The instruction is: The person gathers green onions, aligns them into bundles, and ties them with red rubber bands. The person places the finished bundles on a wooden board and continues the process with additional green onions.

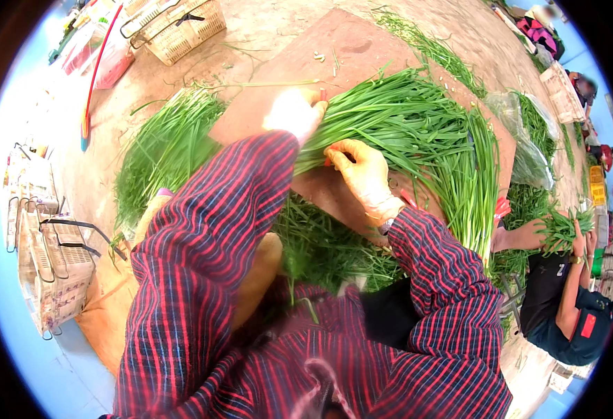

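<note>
A large bunch of long green leafy stalks, perhaps garlic chives [390, 115], lies across a brown board [332, 47]. At the bunch's left end is my left hand [298, 112], overexposed, with a bit of red band by its fingertips; its exact hold cannot be made out. My right hand [359, 167], in a thin yellowish glove, pinches a red band [329, 156] at the near side of the bunch, thumb and forefinger together. Another bunch [476, 194] lies near my right forearm, its pale ends towards me. Red ties [502, 207] show beside it.
Loose stalks [170, 141] are heaped left of the board, with more below it. A clear plastic bag of greens [531, 136] sits at the right. Plastic baskets [186, 31] stand at upper left and far left. A co-worker [568, 309] at right holds a green bunch [563, 228].
</note>
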Motion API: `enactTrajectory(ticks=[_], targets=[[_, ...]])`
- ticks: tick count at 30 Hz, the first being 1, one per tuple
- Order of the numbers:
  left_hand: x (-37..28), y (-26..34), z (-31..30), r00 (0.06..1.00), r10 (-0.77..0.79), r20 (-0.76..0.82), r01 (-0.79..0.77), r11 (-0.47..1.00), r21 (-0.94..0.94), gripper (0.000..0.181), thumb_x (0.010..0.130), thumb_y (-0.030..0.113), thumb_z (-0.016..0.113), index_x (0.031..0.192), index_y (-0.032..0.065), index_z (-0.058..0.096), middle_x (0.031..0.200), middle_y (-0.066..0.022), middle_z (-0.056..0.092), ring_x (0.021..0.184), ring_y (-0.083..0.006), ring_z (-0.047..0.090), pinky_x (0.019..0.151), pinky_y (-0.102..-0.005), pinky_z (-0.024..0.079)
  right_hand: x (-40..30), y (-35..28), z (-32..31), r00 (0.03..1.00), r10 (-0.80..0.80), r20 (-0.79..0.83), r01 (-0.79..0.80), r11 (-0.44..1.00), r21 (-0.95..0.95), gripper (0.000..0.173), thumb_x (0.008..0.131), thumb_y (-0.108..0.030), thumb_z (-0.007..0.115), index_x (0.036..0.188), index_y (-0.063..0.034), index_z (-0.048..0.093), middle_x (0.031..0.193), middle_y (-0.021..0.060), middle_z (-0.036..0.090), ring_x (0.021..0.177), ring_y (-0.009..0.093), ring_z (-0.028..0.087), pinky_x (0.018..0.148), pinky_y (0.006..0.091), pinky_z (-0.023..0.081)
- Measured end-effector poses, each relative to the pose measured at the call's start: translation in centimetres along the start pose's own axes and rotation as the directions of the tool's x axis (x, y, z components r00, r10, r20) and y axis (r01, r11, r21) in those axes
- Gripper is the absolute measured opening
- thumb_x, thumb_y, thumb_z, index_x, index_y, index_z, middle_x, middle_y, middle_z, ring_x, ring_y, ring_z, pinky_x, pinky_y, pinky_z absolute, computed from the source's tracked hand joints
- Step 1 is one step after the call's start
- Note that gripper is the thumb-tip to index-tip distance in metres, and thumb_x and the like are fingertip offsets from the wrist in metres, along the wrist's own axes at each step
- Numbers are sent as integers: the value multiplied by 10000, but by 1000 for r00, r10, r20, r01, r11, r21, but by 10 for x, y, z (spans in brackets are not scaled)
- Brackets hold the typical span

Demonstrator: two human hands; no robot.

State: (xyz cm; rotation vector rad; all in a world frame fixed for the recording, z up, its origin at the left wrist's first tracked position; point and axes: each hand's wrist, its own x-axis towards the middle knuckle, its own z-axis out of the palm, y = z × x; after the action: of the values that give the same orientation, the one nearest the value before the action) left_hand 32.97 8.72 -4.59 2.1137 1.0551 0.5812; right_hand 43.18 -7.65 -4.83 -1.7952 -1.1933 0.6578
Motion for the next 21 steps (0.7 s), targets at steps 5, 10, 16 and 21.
enactTrajectory(ticks=[5,10,16,21], targets=[[-11,13,8,998,-4,-63,14,987,162,289,921,290,645,1083,72,744,1014,-191,713,978,-343,685,864,-431,517,9,-17,-4,984,-145,-100,124,974,-192,145,875,-247,715,920,-115,753,870,46,713,806,235,683,739,358,505],[-13,11,5,988,124,-93,-110,984,141,300,919,295,646,1091,63,727,1008,-188,709,963,-349,683,849,-407,524,22,-44,-24,784,-620,-40,504,673,-541,76,767,-196,750,831,-163,727,961,-29,684,969,211,642,837,395,439],[-19,-7,10,984,174,40,-163,969,-185,297,856,-2,589,1132,-8,699,1008,-106,729,943,-171,677,865,-314,516,62,-46,-37,745,-665,57,655,712,-253,139,740,-87,763,878,-75,752,1284,81,636,1127,283,616,940,399,483],[3,-47,38,998,41,46,-21,930,-366,222,962,47,599,1155,-25,681,1026,-71,721,919,-134,659,856,-293,529,81,4,-13,965,-260,27,251,951,180,92,842,-51,729,923,-7,736,1370,111,579,1114,215,619,947,331,492]])
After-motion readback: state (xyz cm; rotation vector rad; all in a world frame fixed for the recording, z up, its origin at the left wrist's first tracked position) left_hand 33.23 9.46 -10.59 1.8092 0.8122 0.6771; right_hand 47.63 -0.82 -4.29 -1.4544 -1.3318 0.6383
